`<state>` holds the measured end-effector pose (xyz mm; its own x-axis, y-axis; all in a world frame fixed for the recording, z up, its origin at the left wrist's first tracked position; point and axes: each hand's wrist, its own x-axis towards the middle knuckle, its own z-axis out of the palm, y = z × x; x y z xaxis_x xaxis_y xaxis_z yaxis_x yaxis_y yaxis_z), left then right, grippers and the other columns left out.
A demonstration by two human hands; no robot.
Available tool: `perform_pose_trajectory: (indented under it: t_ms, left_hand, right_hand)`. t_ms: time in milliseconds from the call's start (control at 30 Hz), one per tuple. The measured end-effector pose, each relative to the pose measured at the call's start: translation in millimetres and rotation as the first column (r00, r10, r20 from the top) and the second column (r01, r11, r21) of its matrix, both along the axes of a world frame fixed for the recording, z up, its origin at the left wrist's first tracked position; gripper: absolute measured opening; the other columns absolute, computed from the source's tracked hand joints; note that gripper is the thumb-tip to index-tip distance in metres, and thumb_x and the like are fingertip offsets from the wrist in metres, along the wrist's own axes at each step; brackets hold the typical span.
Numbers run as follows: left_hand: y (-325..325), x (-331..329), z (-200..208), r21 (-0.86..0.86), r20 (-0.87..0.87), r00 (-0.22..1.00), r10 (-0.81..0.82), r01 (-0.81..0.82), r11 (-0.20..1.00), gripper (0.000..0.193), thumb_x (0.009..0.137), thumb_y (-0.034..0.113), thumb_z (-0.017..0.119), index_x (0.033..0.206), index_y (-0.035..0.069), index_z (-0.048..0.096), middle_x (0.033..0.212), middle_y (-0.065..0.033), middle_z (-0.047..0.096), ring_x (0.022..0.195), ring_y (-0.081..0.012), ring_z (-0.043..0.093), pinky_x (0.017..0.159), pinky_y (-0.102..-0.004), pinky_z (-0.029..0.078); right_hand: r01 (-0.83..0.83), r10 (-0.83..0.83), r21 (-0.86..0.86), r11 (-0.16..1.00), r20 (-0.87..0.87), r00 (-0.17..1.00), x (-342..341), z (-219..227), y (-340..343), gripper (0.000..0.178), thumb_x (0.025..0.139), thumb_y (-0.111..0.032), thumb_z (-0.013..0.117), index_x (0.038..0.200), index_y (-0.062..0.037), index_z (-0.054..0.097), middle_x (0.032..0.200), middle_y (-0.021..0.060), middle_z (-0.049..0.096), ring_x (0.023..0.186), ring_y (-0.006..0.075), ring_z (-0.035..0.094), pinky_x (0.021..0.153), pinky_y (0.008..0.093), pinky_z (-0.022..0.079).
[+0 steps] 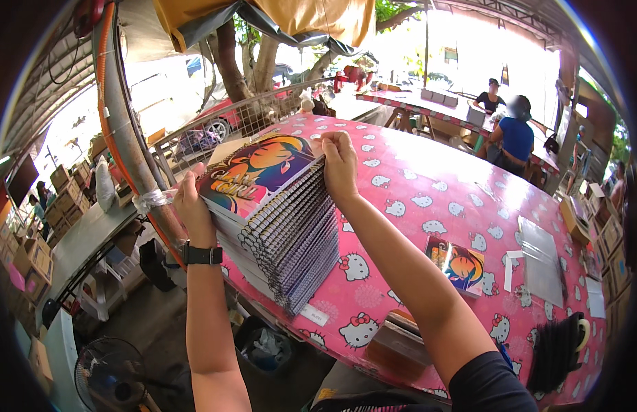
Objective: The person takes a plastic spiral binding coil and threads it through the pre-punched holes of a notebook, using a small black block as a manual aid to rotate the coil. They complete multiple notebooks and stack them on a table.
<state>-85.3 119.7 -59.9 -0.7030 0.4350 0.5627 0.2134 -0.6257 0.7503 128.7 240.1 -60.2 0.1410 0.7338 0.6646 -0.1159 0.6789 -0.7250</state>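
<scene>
A tall stack of spiral-bound notebooks (284, 240) stands near the left edge of a table with a pink cat-print cover (401, 226). On top, a colourful notebook (253, 168) shows a drawn figure with orange and yellow hair; the wire bindings face right and toward me. My left hand (195, 209), with a dark watch on its wrist, is closed on the stack's left side near the top. At the far right corner, my right hand (340, 165) has its fingers curled over the upper notebooks. How many notebooks the fingers hold is hidden.
To the right lie a smaller colourful booklet (463, 266), clear plastic sleeves (542, 264) and a black bristly bundle (555, 357). A brown box (399, 340) sits at the near edge. Left are a post (123, 123) and a fan (112, 374). Two people sit at a farther table (463, 113).
</scene>
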Motion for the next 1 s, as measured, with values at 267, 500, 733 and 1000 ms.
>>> perform_pose_trajectory:
  t_ms: [267, 500, 733, 1000]
  left_hand:
    - [-9, -11, -6, 0.004, -0.142, 0.986, 0.093, -0.093, 0.996, 0.039, 0.094, 0.022, 0.046, 0.120, -0.005, 0.056, 0.124, -0.0153, 0.056, 0.112, -0.0211, 0.054, 0.096, -0.0312, 0.039]
    - [-136, 25, -65, 0.299, -0.028, 0.999, -0.024, 0.031, 0.954, 0.028, 0.095, 0.014, 0.046, 0.114, -0.005, 0.053, 0.111, -0.0136, 0.054, 0.095, -0.0205, 0.056, 0.086, -0.0343, 0.045]
    - [-168, 128, -118, 0.144, -0.116, 0.918, -0.379, 0.393, 0.908, 0.018, 0.082, 0.011, 0.056, 0.096, 0.000, 0.053, 0.078, -0.0114, 0.056, 0.070, -0.0180, 0.047, 0.068, -0.0303, 0.039]
    - [-155, 191, -109, -0.017, -0.224, 0.821, -0.524, 0.535, 0.845, 0.030, 0.078, 0.015, 0.064, 0.103, 0.000, 0.055, 0.102, -0.0123, 0.055, 0.086, -0.0179, 0.053, 0.079, -0.0306, 0.044]
  right_hand:
    - [-0.198, 0.176, 0.036, 0.980, 0.320, 0.931, 54, -6, 7, 0.036, 0.094, -0.026, 0.047, 0.124, -0.0057, 0.051, 0.118, 0.0157, 0.058, 0.109, 0.0266, 0.056, 0.090, 0.0351, 0.043]
    - [0.364, -0.023, -0.100, 0.926, 0.947, 0.320, 331, -116, 3, 0.024, 0.086, -0.022, 0.059, 0.100, -0.0025, 0.064, 0.086, 0.0165, 0.065, 0.082, 0.0306, 0.063, 0.074, 0.0391, 0.048]
    - [0.676, 0.011, -0.118, 0.727, 0.987, 0.160, 424, -212, -12, 0.053, 0.078, -0.029, 0.071, 0.125, -0.0093, 0.056, 0.117, 0.0124, 0.061, 0.117, 0.0314, 0.051, 0.095, 0.0448, 0.041]
    - [0.835, 0.039, -0.095, 0.542, 0.995, 0.088, 416, -186, -4, 0.056, 0.066, -0.035, 0.082, 0.108, -0.0065, 0.059, 0.105, 0.0079, 0.064, 0.115, 0.0227, 0.050, 0.092, 0.0521, 0.039]
